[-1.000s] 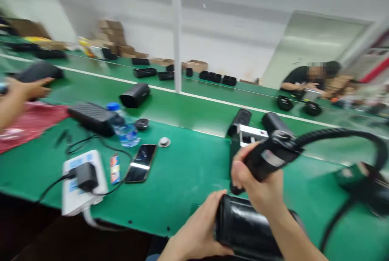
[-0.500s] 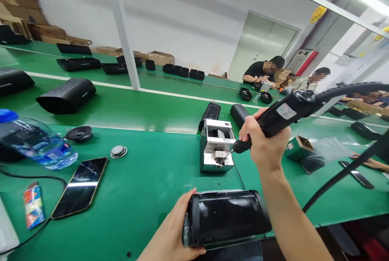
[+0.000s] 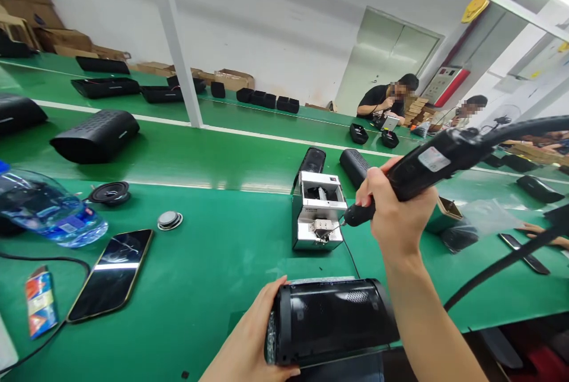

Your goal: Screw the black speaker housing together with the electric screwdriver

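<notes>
My right hand (image 3: 398, 210) is closed round a black electric screwdriver (image 3: 422, 168) with a thick cable leaving its back end. The driver slants down to the left, and its thin bit reaches the front of a silver screw feeder (image 3: 320, 213). Whether a screw sits on the bit is too small to tell. Lower down, my left hand (image 3: 255, 334) grips the left end of a glossy black speaker housing (image 3: 335, 320), fingers on top and underneath. This housing lies on its side near the bench's front edge, with a perforated patch on its curved face.
Left of my hands lie a phone (image 3: 113, 275), a water bottle (image 3: 48, 207), a small round speaker driver (image 3: 109, 193) and a silver disc (image 3: 169, 220). Black speaker shells (image 3: 95, 136) stand on the far green belt. Co-workers (image 3: 391, 100) sit beyond; a plastic bag (image 3: 489, 219) lies right.
The screwdriver and my right hand have shifted slightly to the right, the bit still at the feeder's front. My left hand keeps its hold on the housing. The view has tilted a little.
</notes>
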### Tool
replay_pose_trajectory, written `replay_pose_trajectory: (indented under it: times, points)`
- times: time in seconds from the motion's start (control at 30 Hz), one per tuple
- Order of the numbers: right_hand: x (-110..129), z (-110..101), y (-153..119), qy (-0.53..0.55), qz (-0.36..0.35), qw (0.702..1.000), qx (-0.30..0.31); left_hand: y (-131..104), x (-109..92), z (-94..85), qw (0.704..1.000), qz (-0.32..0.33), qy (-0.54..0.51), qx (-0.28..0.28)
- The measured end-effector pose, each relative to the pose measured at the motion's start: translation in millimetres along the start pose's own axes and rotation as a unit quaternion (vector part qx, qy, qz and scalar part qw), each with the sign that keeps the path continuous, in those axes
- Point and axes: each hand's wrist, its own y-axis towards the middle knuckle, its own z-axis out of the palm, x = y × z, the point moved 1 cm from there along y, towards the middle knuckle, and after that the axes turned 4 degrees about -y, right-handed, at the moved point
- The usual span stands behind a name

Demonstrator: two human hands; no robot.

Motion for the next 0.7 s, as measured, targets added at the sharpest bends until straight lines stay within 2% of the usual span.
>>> replay_pose_trajectory:
  times: [0.3,0.5,0.6,0.7]
  points:
    - [-11,9,7,0.001,0.019,1.0,0.005,1,-4,-1.2,1.0,-0.013,-0.001,0.001]
    - [-14,6,4,-0.013,0.051,0.998,0.019,0,-6,-1.2,1.0,-0.029,-0.001,0.002]
    - [-7,-1,0,0.004,0.048,0.998,0.032,1,-8,-1.2,0.999,-0.044,-0.003,0.01]
    - [12,-11,-5,0.027,0.058,0.997,0.041,2,-11,-2.1,0.999,-0.05,-0.008,0.018]
